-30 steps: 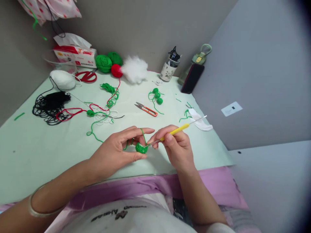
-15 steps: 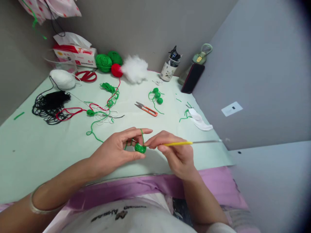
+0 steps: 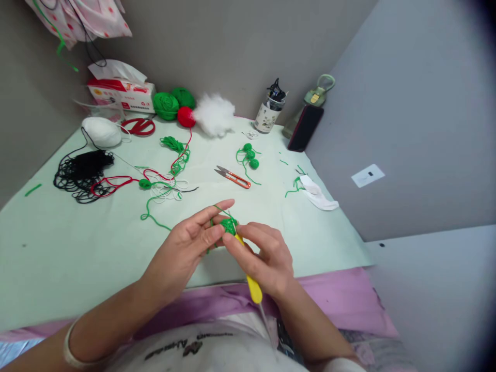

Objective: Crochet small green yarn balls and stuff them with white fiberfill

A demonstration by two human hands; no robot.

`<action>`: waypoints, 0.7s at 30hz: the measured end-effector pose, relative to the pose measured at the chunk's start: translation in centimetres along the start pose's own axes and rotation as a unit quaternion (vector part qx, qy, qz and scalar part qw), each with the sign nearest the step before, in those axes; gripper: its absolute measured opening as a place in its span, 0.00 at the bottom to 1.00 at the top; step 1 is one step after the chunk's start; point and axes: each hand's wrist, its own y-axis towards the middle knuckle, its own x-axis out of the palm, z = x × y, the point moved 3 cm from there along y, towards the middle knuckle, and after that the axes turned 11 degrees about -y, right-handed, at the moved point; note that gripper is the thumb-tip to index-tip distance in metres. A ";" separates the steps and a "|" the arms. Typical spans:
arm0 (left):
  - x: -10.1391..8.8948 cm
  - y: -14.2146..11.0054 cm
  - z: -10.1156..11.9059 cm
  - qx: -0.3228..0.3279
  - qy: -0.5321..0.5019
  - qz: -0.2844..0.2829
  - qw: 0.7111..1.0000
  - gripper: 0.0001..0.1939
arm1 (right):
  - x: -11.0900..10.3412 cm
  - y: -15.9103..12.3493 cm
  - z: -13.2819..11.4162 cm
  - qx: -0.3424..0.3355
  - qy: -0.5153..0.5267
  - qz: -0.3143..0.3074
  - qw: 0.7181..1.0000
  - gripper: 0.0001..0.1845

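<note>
So the left hand's fingers are pinching the green crochet piece above the worktop, and the right hand's got its fingers closed around the yellow-handled hook.

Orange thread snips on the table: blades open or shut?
Open, slightly. The thread snips lie with their two blade tips apart, a narrow gap showing between them.

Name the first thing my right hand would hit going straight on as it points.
Most likely the green crochet piece, just ahead of the right hand, then the left hand holding it; depth is hard to judge.
</note>
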 end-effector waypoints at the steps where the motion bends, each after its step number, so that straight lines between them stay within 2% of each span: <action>1: 0.0 0.0 -0.1 -0.027 -0.030 -0.013 0.999 0.21 | 0.0 0.0 0.2 0.024 0.043 0.007 0.999 0.22; 3: -0.1 0.2 0.0 -0.069 -0.059 -0.034 0.995 0.24 | 0.1 0.0 1.0 0.095 0.165 0.019 0.982 0.21; 6: -0.4 0.5 0.5 -0.079 -0.047 -0.038 0.995 0.28 | 0.1 0.3 1.9 0.183 0.306 0.021 0.934 0.17; 10: -0.7 0.7 1.2 -0.051 0.012 -0.034 0.998 0.27 | -0.3 0.5 2.6 0.262 0.362 0.008 0.894 0.13; 16: -0.8 0.8 1.4 -0.032 0.071 -0.085 0.993 0.23 | 0.1 0.3 3.2 0.364 0.472 0.003 0.803 0.09; 18: -1.0 0.8 1.5 -0.027 0.092 -0.094 0.991 0.22 | 0.2 0.2 3.3 0.381 0.485 -0.003 0.787 0.08; 21: -1.3 0.9 1.9 -0.014 0.146 -0.116 0.982 0.23 | 0.1 0.1 3.3 0.395 0.487 -0.005 0.779 0.08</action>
